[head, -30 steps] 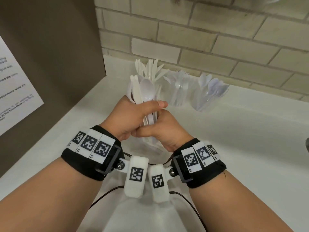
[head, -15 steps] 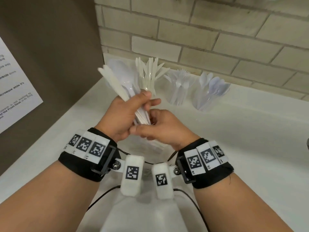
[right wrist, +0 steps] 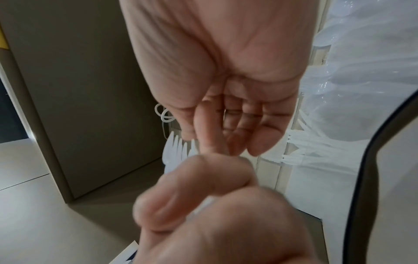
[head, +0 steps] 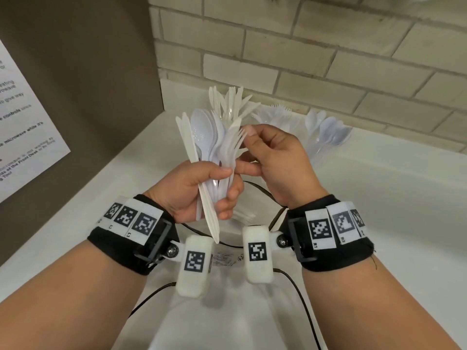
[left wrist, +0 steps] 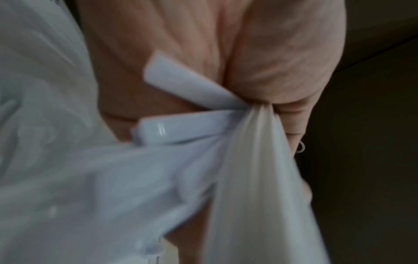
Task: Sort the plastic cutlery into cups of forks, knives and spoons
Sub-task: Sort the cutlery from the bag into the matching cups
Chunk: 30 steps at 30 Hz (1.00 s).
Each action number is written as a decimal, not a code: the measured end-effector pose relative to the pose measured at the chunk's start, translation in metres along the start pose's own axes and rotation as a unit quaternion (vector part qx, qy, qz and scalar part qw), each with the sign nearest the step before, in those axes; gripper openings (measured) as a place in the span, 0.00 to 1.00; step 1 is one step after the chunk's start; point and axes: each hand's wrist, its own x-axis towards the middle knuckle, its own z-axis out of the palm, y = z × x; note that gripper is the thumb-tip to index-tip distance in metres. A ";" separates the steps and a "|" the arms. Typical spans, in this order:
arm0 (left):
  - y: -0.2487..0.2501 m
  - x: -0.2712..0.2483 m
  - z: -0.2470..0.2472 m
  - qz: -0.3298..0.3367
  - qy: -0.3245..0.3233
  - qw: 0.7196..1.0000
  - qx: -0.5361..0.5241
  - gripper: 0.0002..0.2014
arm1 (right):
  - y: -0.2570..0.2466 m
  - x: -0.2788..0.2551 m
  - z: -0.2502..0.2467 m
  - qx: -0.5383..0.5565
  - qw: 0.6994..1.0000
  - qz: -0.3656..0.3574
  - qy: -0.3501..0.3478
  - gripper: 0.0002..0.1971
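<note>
My left hand (head: 199, 190) grips a mixed bundle of white plastic cutlery (head: 204, 137), with knives, spoons and forks fanned upward; the handle ends (left wrist: 181, 128) show blurred against the palm. My right hand (head: 273, 162) is at the bundle's right side. Its index fingertip lies on the tines of a fork (head: 233, 145) and its thumb on the fork's neck. The same fork tines (right wrist: 178, 148) show behind that finger. At the back stand three clear cups: knives (head: 231, 104), forks (head: 280, 117), spoons (head: 328, 132).
The white counter (head: 379, 223) runs to a brick wall (head: 328, 59). A brown panel (head: 88, 72) with a paper notice (head: 22, 127) closes the left side. More cutlery in clear wrapping (head: 242, 215) lies under my hands, and black cables (head: 300, 294) trail from the wrists.
My left hand has swung the bundle from leaning left to nearly upright and a little lower. My right hand has risen from the handles to the fork tines.
</note>
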 end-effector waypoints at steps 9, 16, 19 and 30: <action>-0.006 0.001 0.006 -0.007 0.105 0.991 0.081 0.13 | 0.004 0.006 0.002 0.012 0.995 -0.013 0.093 0.08; -0.013 0.001 0.008 -0.050 0.154 0.976 0.147 0.13 | -0.021 0.015 -0.009 0.145 0.960 -0.110 0.213 0.07; -0.013 0.005 0.010 -0.057 0.212 0.954 0.204 0.05 | -0.036 0.014 -0.014 0.190 0.939 -0.166 0.235 0.07; -0.010 0.018 0.008 -0.009 0.329 0.906 0.268 0.17 | 0.002 0.005 0.012 -0.206 0.978 -0.014 0.013 0.17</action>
